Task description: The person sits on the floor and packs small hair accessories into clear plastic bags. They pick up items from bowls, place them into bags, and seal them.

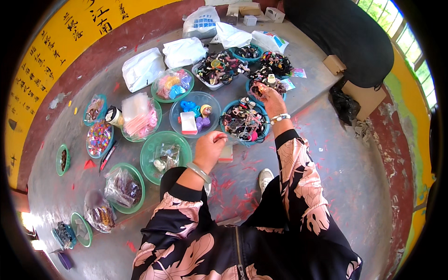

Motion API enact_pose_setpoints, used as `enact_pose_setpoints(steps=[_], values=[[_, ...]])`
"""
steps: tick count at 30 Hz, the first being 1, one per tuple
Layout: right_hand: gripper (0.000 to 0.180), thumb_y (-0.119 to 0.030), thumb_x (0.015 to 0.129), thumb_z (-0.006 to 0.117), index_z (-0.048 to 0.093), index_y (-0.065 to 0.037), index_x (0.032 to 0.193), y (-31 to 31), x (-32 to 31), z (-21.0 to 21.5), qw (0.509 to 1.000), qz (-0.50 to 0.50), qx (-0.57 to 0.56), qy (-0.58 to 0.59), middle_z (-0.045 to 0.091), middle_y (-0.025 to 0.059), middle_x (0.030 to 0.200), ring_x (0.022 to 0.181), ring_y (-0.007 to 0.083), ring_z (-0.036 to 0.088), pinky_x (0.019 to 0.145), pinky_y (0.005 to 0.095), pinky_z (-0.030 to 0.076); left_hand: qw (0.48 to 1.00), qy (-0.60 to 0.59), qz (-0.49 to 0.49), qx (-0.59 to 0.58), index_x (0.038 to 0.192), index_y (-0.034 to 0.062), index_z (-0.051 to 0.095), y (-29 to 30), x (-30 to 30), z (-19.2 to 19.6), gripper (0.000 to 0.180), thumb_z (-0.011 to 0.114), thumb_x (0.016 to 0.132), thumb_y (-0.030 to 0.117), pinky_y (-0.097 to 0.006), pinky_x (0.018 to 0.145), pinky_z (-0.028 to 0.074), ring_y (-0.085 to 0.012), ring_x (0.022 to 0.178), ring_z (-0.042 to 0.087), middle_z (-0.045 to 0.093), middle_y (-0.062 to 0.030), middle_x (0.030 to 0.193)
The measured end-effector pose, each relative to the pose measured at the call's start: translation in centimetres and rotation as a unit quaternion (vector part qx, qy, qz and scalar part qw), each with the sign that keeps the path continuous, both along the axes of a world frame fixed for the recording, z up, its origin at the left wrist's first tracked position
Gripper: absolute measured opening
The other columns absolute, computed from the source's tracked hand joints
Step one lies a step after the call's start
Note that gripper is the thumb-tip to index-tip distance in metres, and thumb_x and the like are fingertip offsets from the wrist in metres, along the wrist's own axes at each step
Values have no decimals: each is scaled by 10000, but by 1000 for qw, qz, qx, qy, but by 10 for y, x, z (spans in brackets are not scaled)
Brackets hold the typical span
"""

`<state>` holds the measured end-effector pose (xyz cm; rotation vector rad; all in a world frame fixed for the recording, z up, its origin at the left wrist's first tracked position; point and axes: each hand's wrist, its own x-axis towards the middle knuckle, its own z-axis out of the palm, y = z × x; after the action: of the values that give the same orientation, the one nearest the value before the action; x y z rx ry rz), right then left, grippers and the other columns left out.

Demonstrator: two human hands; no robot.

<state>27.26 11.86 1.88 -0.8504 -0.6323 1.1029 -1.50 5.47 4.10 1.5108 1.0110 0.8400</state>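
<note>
My left hand [209,147] hovers with thumb and forefinger pinched together, beside a small box [226,154] and the near edge of a blue basin [246,122] heaped with dark cords and small ornaments. Whatever is in that pinch is too small to name. Farther out, my right hand [272,103] is at a second blue basin [248,94] full of dark hair ties [269,80]. Its fingers are curled at the pile and partly hidden, so I cannot make out what they hold. A jade-coloured bangle [199,172] circles my left wrist, and a beaded bracelet [280,117] my right.
A clear basin [175,122] with blue and purple pieces and green basins [144,175] stand on the left. White bags [143,70] and a white tray [211,85] of hair ties lie farther back. Red scraps [228,190] litter the floor around my shoe [266,179].
</note>
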Motion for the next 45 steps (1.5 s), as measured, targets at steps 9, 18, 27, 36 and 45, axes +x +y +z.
enact_pose_setpoints(steps=[9,18,27,36,45], values=[[171,-156,805,515,596,-47,909,-66,-52,79,969,181,78,149,595,180,1079,1124,326,506,469,210,430,999,-12,14,36,873,-2,647,5,-2,-16,169,601,762,116,-267,596,449,-126,632,595,654,-94,722],[98,-126,810,536,560,-44,859,-125,-98,94,940,105,138,295,615,101,930,840,231,608,610,252,492,999,26,-2,27,885,-23,633,3,-4,-4,134,589,778,44,-226,670,473,-96,719,601,648,-46,793],[83,-118,834,606,599,-37,823,-149,-95,88,997,75,-25,18,638,59,842,646,103,561,476,204,408,998,-51,-27,-40,846,-21,628,3,5,-22,143,624,741,76,-242,606,456,-98,660,583,639,-59,732],[162,-162,847,594,658,-35,925,-154,-101,86,942,76,-120,-303,667,39,804,668,81,589,542,209,443,994,67,-88,-23,824,-35,612,-6,15,-4,133,598,750,73,-230,548,424,-75,576,522,587,-27,661],[128,-163,754,608,670,-62,803,-147,-109,67,799,52,-41,-598,630,123,732,676,275,611,600,344,476,987,128,-96,12,852,-21,633,-9,29,-21,159,624,755,105,-238,554,455,-87,616,590,637,-54,679]])
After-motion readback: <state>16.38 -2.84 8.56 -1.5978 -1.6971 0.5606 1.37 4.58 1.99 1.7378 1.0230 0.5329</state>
